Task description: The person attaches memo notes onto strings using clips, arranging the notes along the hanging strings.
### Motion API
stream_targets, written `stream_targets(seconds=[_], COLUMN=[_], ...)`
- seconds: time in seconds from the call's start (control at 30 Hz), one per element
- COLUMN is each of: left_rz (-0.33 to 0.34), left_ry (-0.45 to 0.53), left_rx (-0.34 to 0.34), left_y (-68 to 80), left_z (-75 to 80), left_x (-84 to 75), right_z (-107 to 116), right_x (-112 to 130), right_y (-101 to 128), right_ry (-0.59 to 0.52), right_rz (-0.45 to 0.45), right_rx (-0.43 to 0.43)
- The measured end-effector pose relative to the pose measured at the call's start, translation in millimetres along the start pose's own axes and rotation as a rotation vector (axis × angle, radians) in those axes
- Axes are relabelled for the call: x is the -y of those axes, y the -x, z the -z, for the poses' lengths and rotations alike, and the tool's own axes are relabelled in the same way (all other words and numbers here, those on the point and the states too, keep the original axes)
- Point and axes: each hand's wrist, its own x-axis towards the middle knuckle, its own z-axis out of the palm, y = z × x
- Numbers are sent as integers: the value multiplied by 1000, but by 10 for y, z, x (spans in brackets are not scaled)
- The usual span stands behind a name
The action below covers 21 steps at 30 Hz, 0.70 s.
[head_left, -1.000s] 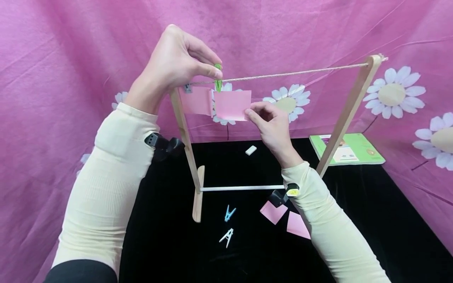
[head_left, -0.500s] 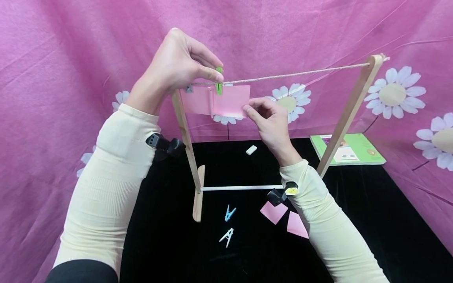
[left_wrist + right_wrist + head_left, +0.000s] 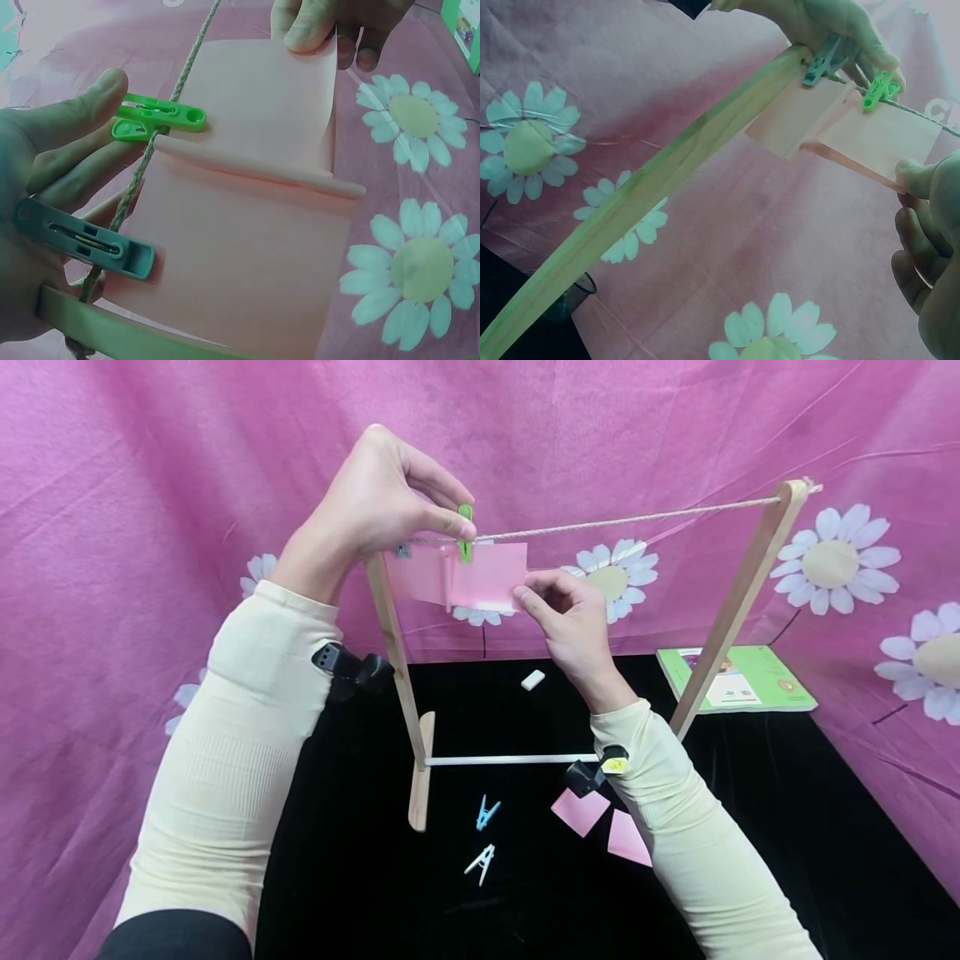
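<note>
My left hand (image 3: 367, 497) pinches the upper end of a green clothespin (image 3: 466, 550) at the rope (image 3: 600, 523). In the left wrist view this green clothespin (image 3: 180, 116) lies across the rope and over the edge of a pink paper sheet (image 3: 259, 97). My right hand (image 3: 576, 627) pinches the lower right corner of that sheet, between thumb and fingers. To its left hangs another pink sheet (image 3: 415, 578), held on the rope by a blue-grey clothespin (image 3: 94, 244). The neighbouring edges of the two sheets meet, and one edge curls.
The rope runs between two wooden posts (image 3: 738, 602), joined below by a white rod (image 3: 510, 760). A blue clothespin (image 3: 486, 812), a white clothespin (image 3: 482, 864) and two pink sheets (image 3: 580, 812) lie on the black cloth. Behind are a white eraser-like block (image 3: 532, 679) and a green book (image 3: 772, 681).
The pink sheet has risen to the rope, and the green clothespin's lower end now overlaps its top edge. Both hands have shifted only slightly.
</note>
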Motion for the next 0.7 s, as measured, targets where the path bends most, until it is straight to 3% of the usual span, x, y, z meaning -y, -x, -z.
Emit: stream_targets(seconds=[0.7], left_rz=[-23], left_ry=[-20], left_rx=[37], left_y=[-17], left_z=[18], left_x=[45], right_z=[26], right_x=[-22], right_y=[-1], right_ry=[-15], right_rz=[-43], right_rx=[-30])
